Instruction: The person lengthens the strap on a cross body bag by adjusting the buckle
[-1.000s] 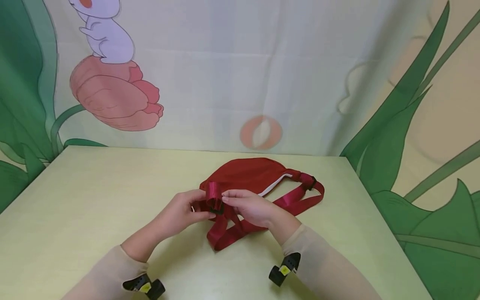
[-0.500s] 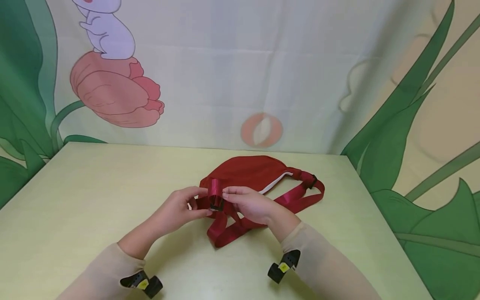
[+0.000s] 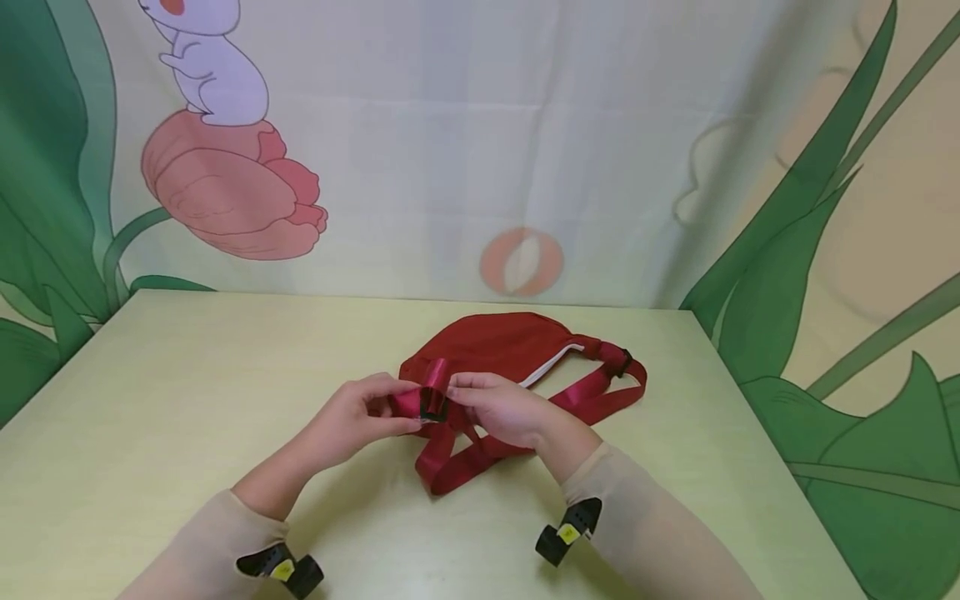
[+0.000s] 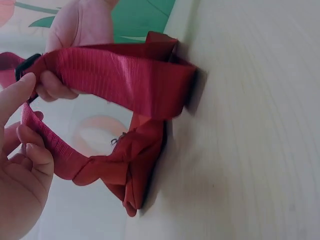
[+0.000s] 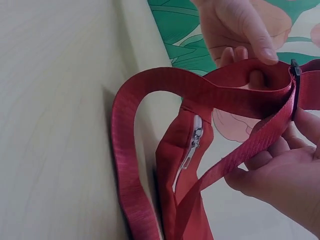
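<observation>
Head view: the red bag lies on the surface. Near its front left edge, the buckle sits between the left hand, curled on strap and buckle, and the right hand, fingers pinching strap. Left wrist view: the left thumb touches the buckle, set across the strap's length. Right wrist view: strap loops beside the bag; no writing is readable.
</observation>
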A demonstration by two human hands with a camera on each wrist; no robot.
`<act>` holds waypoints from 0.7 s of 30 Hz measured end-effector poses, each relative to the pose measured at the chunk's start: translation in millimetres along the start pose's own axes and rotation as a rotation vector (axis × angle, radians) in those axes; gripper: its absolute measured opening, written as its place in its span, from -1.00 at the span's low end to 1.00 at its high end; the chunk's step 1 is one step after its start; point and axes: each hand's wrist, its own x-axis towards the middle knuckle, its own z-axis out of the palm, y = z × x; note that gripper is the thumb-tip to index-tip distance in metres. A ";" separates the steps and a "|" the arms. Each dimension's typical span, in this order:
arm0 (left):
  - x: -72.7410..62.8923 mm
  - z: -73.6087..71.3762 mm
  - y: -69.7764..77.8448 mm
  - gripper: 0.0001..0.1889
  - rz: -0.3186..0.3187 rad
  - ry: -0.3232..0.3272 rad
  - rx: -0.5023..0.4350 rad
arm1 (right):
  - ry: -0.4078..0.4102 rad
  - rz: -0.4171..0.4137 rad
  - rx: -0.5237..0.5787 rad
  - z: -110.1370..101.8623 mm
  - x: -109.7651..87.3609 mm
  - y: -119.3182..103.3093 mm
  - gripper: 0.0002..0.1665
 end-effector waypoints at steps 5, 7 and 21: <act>-0.7 -1.8 -0.6 -0.59 -0.014 0.005 0.008 | 0.013 -0.003 -0.008 0.4 0.0 -1.1 -0.63; -0.7 0.2 1.4 -0.55 -0.018 0.006 0.018 | 0.026 -0.002 -0.012 0.7 0.7 0.1 -0.66; 0.6 2.5 7.9 -0.52 -0.061 -0.009 -0.065 | 0.010 -0.041 -0.036 2.7 -0.6 -2.2 -0.70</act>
